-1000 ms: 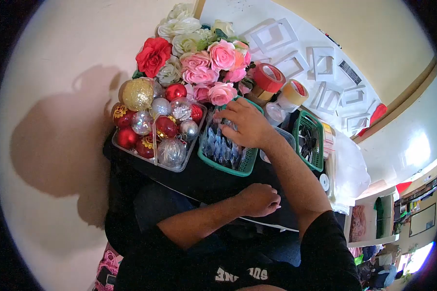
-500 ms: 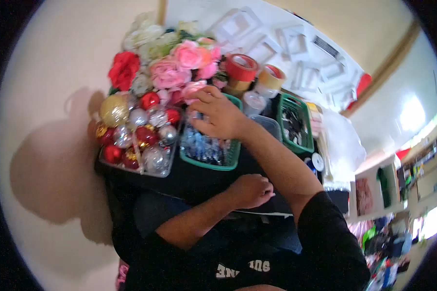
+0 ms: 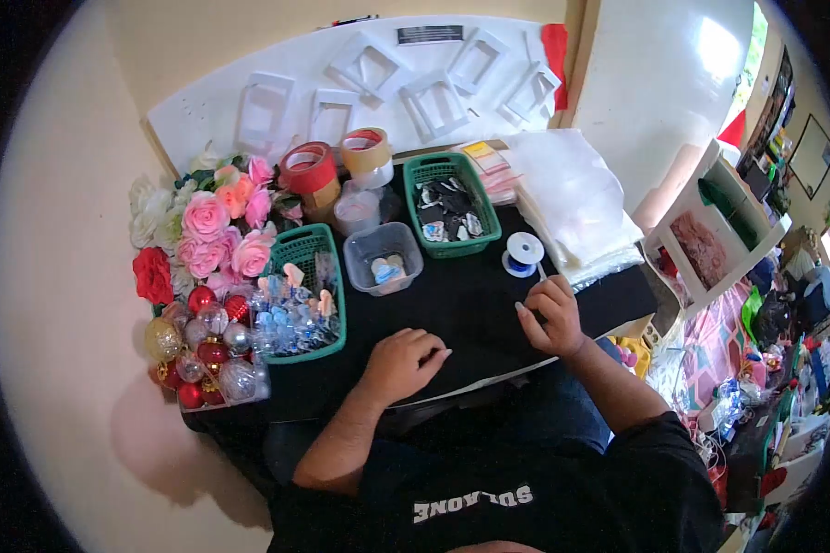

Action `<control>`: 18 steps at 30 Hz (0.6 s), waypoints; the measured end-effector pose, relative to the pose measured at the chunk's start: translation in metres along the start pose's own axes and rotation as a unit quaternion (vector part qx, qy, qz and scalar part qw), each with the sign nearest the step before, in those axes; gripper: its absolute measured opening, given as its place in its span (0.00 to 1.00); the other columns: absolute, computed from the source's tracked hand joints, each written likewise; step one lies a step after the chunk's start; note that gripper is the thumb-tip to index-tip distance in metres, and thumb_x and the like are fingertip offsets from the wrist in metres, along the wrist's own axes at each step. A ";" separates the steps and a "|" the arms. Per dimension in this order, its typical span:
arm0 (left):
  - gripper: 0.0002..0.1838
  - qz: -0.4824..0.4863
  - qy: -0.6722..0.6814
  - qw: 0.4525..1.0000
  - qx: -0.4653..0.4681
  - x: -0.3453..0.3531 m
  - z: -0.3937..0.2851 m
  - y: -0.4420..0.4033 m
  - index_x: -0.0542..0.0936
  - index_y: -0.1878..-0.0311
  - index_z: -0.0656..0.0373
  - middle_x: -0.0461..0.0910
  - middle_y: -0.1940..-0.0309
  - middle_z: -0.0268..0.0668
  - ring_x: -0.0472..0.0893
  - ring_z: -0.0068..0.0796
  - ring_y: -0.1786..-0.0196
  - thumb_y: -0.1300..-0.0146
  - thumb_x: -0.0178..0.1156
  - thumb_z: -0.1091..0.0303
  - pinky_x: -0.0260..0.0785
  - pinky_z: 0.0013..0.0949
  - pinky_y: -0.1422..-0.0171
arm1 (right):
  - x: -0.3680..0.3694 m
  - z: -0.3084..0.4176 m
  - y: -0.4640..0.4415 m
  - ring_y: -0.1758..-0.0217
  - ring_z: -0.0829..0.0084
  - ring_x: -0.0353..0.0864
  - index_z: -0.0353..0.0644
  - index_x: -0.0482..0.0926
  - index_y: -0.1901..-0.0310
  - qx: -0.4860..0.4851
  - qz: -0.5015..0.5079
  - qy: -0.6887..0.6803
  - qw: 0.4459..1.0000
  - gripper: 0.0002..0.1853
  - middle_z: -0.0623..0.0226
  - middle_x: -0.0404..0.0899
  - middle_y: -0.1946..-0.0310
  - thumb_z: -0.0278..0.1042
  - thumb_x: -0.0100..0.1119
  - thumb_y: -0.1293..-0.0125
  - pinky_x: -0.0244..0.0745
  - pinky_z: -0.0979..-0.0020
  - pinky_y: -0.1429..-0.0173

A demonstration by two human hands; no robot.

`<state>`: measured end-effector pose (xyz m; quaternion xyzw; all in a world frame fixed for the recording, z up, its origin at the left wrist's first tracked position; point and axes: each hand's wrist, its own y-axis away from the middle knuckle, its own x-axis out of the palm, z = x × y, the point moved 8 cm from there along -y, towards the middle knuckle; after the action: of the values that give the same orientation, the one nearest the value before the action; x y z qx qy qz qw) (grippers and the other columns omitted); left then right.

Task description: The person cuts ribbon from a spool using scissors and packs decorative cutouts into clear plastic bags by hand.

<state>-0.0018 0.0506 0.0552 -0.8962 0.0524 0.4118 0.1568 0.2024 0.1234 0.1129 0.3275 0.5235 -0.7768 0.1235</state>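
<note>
My left hand (image 3: 399, 366) rests at the front edge of the black table cover, fingers curled in, with nothing visible in it. My right hand (image 3: 553, 318) is just in front of a small spool (image 3: 525, 252) with a white top and blue winding. Its thumb and index finger are apart, and a small white tip shows at the index finger; I cannot tell if it is a nail or a strip end. Left of my left hand, a green basket (image 3: 339, 313) holds clear-blue figurines (image 3: 290, 318). A clear plastic tub (image 3: 385, 288) with a few small pieces stands farther back.
Christmas balls (image 3: 212, 350) and artificial flowers (image 3: 207, 217) fill the left side. Tape rolls (image 3: 308, 168) stand behind the tub. Another green basket (image 3: 456, 247) holds dark and white bits. Plastic bags (image 3: 572, 189) are stacked at right; white frames (image 3: 369, 66) lie on the white board.
My right hand has left the figurine basket and moved right to the spool. The camera view has turned, bringing the whole table into sight. My left hand stays near the table's front edge.
</note>
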 end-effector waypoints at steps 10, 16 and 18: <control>0.10 -0.119 -0.031 0.989 -0.081 -0.046 -0.041 -0.136 0.81 0.63 0.56 0.84 0.68 0.42 0.84 0.40 0.62 0.35 0.60 0.60 0.74 0.40 0.61 | 0.000 -0.036 0.025 0.61 0.61 0.72 0.45 0.76 0.71 0.054 0.031 0.042 0.997 0.10 0.65 0.72 0.70 0.39 0.65 0.42 0.67 0.61 0.56; 0.17 0.039 -0.208 0.948 -0.240 -0.002 0.051 -0.250 0.84 0.56 0.55 0.85 0.57 0.44 0.83 0.43 0.51 0.42 0.65 0.53 0.75 0.46 0.48 | -0.003 -0.046 0.030 0.61 0.61 0.72 0.45 0.75 0.73 0.087 0.012 0.052 0.995 0.11 0.64 0.72 0.70 0.40 0.64 0.41 0.67 0.61 0.56; 0.21 0.083 -0.243 0.925 -0.280 0.010 0.060 -0.252 0.84 0.53 0.56 0.84 0.54 0.45 0.83 0.45 0.47 0.44 0.67 0.51 0.74 0.46 0.44 | -0.002 -0.049 0.031 0.61 0.61 0.72 0.44 0.75 0.73 0.093 0.019 0.042 0.995 0.11 0.64 0.72 0.70 0.40 0.64 0.41 0.67 0.61 0.56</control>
<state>0.0178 0.3088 0.0714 -0.7681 -0.0305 0.6267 -0.1276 0.2392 0.1537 0.0795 0.3800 0.4471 -0.8053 0.0846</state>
